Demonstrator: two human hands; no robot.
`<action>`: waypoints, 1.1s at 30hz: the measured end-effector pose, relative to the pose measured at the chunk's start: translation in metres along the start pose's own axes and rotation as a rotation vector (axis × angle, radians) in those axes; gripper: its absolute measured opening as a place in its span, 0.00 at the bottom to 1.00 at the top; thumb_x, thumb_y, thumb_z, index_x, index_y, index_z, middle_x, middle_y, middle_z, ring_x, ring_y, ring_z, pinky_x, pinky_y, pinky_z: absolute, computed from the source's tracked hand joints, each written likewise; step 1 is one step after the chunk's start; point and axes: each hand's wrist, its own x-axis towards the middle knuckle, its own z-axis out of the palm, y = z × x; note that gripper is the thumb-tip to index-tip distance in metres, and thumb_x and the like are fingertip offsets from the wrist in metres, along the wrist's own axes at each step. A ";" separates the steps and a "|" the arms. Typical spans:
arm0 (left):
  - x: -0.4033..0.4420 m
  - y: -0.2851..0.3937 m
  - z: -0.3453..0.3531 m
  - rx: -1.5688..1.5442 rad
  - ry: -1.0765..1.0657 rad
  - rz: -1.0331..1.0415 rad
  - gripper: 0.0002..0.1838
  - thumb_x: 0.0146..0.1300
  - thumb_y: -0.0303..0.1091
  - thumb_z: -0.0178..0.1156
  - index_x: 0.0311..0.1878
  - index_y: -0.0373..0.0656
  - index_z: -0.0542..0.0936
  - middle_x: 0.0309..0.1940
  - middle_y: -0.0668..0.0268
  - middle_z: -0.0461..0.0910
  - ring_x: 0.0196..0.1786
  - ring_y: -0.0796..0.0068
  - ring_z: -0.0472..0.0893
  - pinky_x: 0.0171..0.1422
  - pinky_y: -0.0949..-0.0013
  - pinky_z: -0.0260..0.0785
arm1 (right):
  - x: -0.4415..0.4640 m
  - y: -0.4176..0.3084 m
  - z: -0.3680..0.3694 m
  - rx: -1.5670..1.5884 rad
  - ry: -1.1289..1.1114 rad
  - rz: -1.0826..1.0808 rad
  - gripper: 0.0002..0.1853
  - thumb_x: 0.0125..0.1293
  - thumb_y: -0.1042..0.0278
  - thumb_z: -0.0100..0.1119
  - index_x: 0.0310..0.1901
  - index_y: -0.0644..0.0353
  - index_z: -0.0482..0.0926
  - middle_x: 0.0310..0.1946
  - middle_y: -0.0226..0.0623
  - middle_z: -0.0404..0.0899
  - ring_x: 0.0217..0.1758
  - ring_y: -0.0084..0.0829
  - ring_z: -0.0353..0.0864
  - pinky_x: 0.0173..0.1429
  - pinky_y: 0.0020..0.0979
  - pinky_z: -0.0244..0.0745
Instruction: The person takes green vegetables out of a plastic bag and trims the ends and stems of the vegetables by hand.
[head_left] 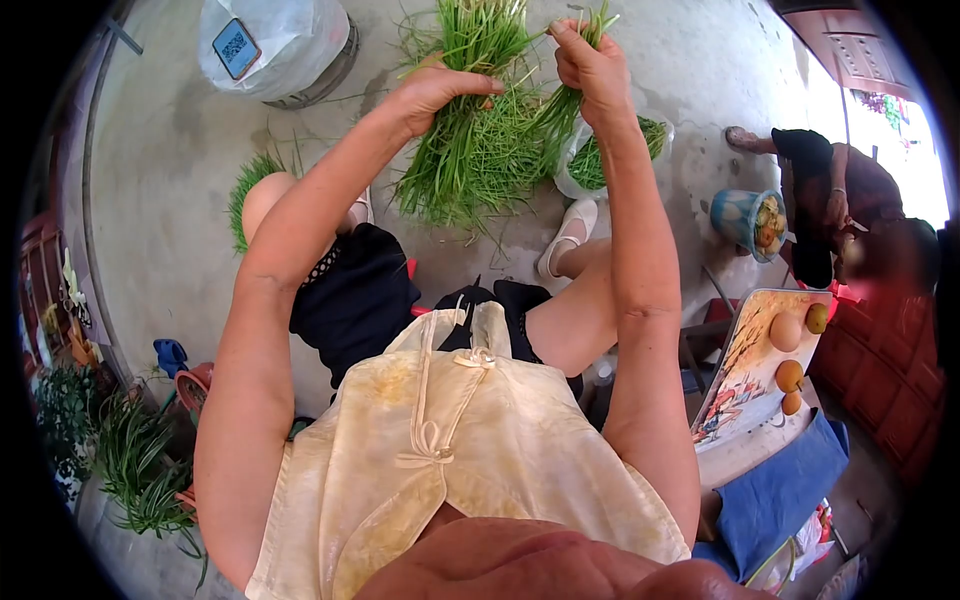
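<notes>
My left hand (445,90) is wrapped round a thick bunch of long green stalks (475,45), its thumb lying across them. To the right, my right hand (590,65) is closed on a smaller bunch of green stalks (560,120), which hangs down from the fingers. Below and between both hands, a loose heap of green stalks (465,180) lies on the concrete floor. Just right of the heap sits a clear plastic bag (582,178) with more greens in it. Another pile of greens (240,205) lies beside my knee on the left.
A phone-sized card with a code (236,48) lies on a plastic-covered bucket (290,60). At right, another person (840,190) sits by a blue bucket (735,222). Round fruits rest on a patterned board (750,350), with blue cloth (780,490) below. Potted plants (140,460) stand left.
</notes>
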 end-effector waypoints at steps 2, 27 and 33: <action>0.000 0.000 0.000 0.017 -0.009 0.017 0.11 0.49 0.30 0.67 0.36 0.38 0.81 0.29 0.65 0.81 0.30 0.78 0.79 0.35 0.73 0.74 | 0.000 -0.001 0.001 -0.016 0.017 -0.019 0.04 0.60 0.71 0.60 0.32 0.56 0.74 0.14 0.17 0.60 0.12 0.12 0.52 0.17 0.18 0.44; 0.012 0.006 -0.017 -0.311 0.147 0.038 0.12 0.53 0.31 0.66 0.40 0.37 0.82 0.30 0.66 0.82 0.30 0.79 0.79 0.32 0.73 0.74 | 0.005 -0.017 -0.038 -0.153 0.148 -0.063 0.06 0.60 0.67 0.63 0.33 0.57 0.77 0.13 0.18 0.62 0.13 0.11 0.54 0.17 0.17 0.45; 0.007 0.005 0.015 -0.275 0.017 -0.011 0.13 0.53 0.31 0.67 0.40 0.37 0.81 0.25 0.68 0.79 0.27 0.80 0.78 0.31 0.75 0.74 | -0.002 0.010 -0.001 -0.043 -0.048 0.091 0.07 0.60 0.65 0.62 0.35 0.57 0.75 0.15 0.17 0.63 0.14 0.11 0.56 0.19 0.18 0.46</action>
